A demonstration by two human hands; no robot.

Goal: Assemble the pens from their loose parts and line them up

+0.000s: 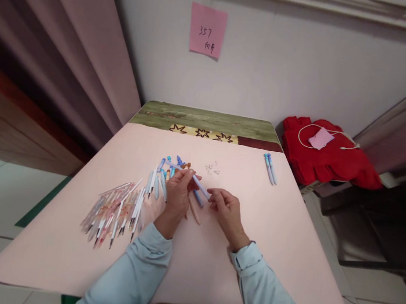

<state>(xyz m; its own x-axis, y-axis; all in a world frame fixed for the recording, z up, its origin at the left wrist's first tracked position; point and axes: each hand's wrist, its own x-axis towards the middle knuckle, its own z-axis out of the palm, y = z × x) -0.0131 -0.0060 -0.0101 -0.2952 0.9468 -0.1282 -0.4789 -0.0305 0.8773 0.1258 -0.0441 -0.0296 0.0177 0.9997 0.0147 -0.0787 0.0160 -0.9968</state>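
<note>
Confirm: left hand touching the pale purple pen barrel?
Touching. The head view shows the left hand pinching the pale purple pen barrel between thumb and fingers.

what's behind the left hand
Beyond the left hand, small blue and brown pieces lie on the pink surface; anything directly beneath the hand is covered and can't be seen.

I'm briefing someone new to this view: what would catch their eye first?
Probably the bright red, ruffled cloth beyond the right edge of the pale pink tabletop, the strongest colour here. Next, the square pink paper note with handwriting on the plain white wall. Then, at mid-table, the person's bare left hand holds a slim, pale lavender pen barrel, with the bare right hand at its right end.
</note>
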